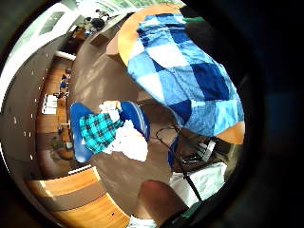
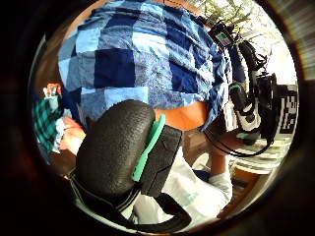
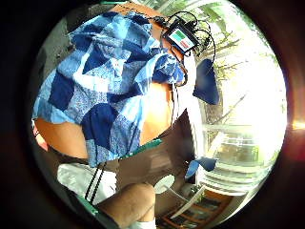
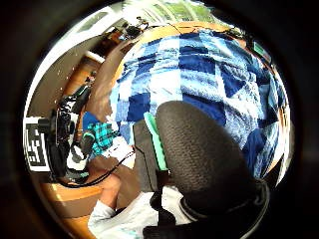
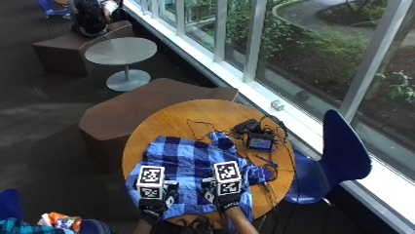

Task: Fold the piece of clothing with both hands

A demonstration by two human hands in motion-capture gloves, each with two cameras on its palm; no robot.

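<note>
Clothing (image 5: pixel 195 170), a blue checked garment, lies spread on the round wooden tabletop (image 5: pixel 188 117) ready for folding, left hand (image 5: pixel 154 197) and right hand (image 5: pixel 223 191) poised at its near edge; finger state cannot be told.

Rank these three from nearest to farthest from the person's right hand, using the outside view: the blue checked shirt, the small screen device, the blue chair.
1. Blue checked shirt: spread on the round table, directly under the right hand.
2. Small screen device: on the table among cables, beyond the shirt toward the window.
3. Blue chair: off the table, on the person's right by the window.
</note>
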